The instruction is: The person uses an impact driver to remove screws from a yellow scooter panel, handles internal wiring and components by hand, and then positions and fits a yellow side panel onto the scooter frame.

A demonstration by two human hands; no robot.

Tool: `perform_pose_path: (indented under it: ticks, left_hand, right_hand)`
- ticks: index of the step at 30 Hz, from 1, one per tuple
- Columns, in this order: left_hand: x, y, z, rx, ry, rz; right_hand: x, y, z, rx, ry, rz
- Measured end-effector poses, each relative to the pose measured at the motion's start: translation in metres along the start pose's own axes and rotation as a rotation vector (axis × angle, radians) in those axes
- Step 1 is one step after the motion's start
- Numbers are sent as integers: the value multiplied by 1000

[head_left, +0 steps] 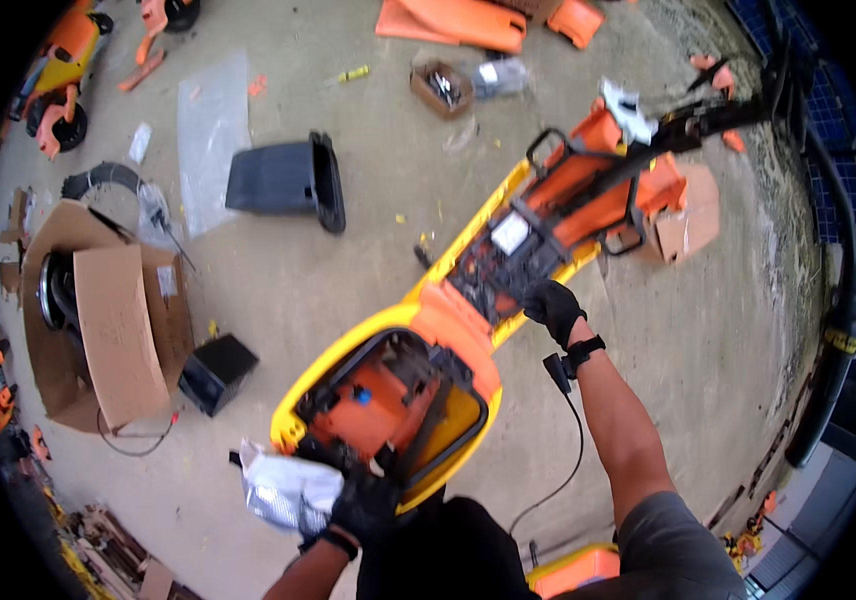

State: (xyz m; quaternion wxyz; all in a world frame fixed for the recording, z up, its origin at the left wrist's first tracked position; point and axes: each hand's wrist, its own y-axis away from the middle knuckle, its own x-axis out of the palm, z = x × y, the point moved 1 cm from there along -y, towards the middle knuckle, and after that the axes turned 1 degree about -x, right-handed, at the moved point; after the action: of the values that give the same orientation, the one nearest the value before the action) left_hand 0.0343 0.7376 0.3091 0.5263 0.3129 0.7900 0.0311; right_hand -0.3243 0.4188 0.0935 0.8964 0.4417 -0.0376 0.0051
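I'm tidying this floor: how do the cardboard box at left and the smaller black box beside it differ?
The cardboard box is plain brown; the black box is dark all over.
The cardboard box is much larger than the black box.
The cardboard box has loose, spread flaps, while the black box has straight, crisp edges.
Both rest on the floor.

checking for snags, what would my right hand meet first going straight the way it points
Likely the dark parts inside the yellow-and-orange body, just ahead of your right hand; depth is unclear, so it may already be touching them.
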Motion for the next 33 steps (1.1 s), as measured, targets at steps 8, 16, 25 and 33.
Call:
perform_pose_path:
  ticks: [8, 16, 25, 33]
  left_hand:
    - [0, -6, -5, 44, -70, -163]
    - [4, -2, -18, 43, -162, -259]
    - [15, 1, -20, 50, -324, -233]
    - [24, 4, -16, 111, -400, -205]
  right_hand:
    - [-63, 172, -209, 312, -20, -128]
    - [-59, 297, -359, 364, 157, -126]
    - [-43, 337, -488, 351, 108, -169]
    - [-6, 275, -579, 149, 840, -106]
